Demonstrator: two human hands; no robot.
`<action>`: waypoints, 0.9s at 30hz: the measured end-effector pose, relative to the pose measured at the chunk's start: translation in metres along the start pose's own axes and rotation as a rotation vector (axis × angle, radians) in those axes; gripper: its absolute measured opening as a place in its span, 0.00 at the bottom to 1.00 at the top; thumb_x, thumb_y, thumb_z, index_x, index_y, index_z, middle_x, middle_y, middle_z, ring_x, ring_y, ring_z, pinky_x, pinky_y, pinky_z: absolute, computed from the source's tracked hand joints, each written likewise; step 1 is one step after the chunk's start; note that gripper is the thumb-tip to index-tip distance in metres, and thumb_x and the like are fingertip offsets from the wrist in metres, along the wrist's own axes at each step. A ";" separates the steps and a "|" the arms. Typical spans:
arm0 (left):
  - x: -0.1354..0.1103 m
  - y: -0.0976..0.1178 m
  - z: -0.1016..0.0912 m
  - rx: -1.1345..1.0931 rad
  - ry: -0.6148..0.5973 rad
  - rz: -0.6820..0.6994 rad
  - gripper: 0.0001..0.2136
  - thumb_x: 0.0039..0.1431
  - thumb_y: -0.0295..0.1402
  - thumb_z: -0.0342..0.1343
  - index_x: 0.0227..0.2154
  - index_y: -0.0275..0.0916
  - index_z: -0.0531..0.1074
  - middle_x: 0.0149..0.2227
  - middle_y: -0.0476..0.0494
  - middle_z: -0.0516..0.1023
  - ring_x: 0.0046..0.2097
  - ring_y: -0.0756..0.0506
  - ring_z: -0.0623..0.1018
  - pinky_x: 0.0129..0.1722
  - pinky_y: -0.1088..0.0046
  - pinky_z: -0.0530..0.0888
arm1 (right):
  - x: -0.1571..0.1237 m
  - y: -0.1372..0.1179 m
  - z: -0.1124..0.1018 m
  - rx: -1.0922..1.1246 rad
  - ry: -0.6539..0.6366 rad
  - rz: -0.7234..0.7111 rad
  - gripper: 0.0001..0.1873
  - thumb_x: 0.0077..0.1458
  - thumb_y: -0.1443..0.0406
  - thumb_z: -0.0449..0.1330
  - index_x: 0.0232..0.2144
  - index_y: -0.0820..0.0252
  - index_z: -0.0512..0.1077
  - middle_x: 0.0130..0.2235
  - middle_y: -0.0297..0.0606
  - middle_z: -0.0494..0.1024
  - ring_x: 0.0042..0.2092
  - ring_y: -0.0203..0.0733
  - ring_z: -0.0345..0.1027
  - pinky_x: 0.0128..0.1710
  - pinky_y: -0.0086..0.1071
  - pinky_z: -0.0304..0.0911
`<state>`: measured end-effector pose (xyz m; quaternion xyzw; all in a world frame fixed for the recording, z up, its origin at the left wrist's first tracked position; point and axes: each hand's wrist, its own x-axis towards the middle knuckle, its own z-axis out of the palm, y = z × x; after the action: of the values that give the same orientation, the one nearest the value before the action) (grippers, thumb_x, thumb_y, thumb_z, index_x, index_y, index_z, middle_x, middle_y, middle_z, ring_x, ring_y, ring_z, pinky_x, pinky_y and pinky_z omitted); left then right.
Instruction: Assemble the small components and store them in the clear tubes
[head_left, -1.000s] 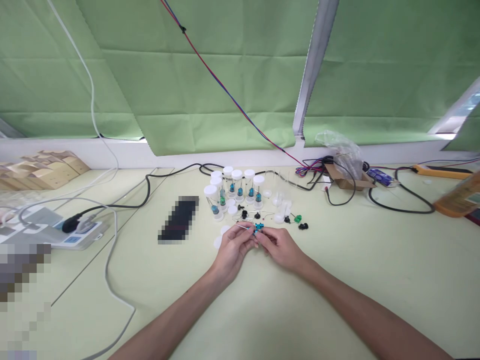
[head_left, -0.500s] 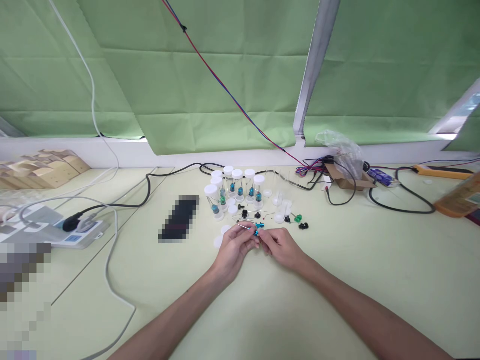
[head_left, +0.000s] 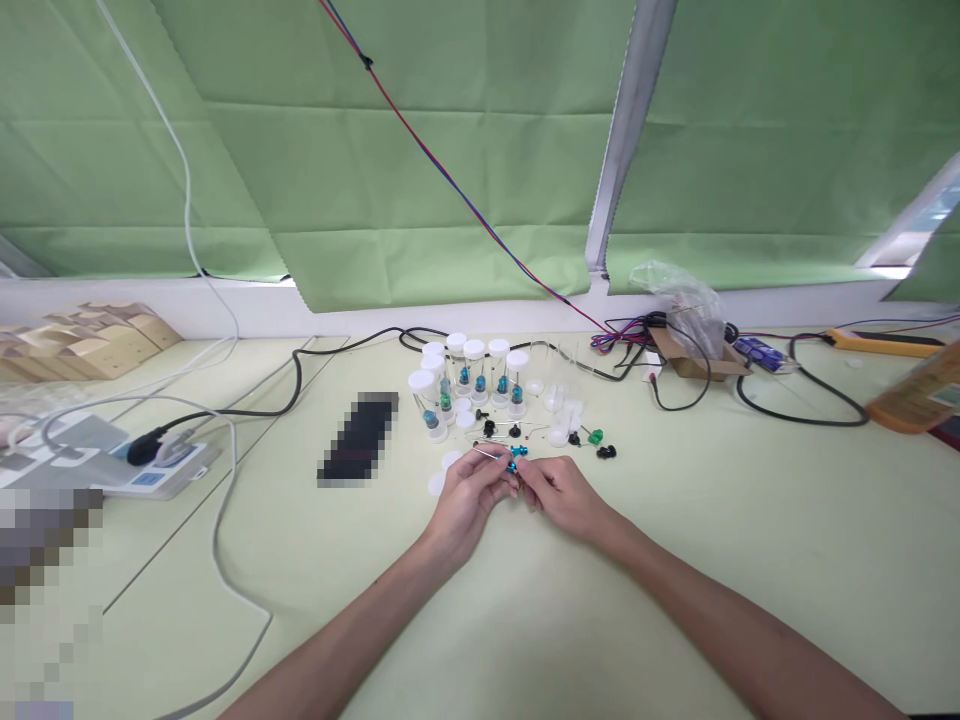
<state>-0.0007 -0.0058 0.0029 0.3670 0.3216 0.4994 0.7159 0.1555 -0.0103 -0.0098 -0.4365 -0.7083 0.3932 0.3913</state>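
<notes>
Between the fingertips of both hands is a small blue fitting (head_left: 513, 464) with a thin metal rod running out to the left. My left hand (head_left: 474, 490) is closed on its left side, thumb and fingers pinched together. From the right, my right hand (head_left: 559, 490) pinches the same piece, and its fingers hide part of it. Just beyond the hands lie a second blue part (head_left: 520, 451), small black parts (head_left: 515, 432), and thin metal rods. Clear tubes with white caps (head_left: 474, 349), holding blue or green parts, stand behind them.
White caps (head_left: 436, 484) lie left of my hands. Uncapped clear tubes (head_left: 559, 430), a green part (head_left: 595, 437) and a black part (head_left: 607, 452) sit to the right. A blurred dark rectangle (head_left: 360, 440), a power strip (head_left: 161, 465), cables and a cardboard box (head_left: 697, 365) surround the area.
Both hands stay in nearly the same place around the blue fitting. The whole view shifts very slightly; nothing is let go or picked up.
</notes>
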 end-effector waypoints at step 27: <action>0.000 0.001 0.000 0.005 0.007 0.002 0.06 0.51 0.28 0.62 0.32 0.35 0.72 0.27 0.47 0.73 0.28 0.51 0.74 0.32 0.74 0.72 | 0.000 -0.003 -0.001 -0.021 -0.023 -0.003 0.27 0.65 0.53 0.45 0.20 0.61 0.67 0.19 0.30 0.67 0.23 0.33 0.61 0.27 0.26 0.55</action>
<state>-0.0008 -0.0052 0.0037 0.3672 0.3251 0.5005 0.7134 0.1559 -0.0107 -0.0070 -0.4350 -0.7174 0.3901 0.3793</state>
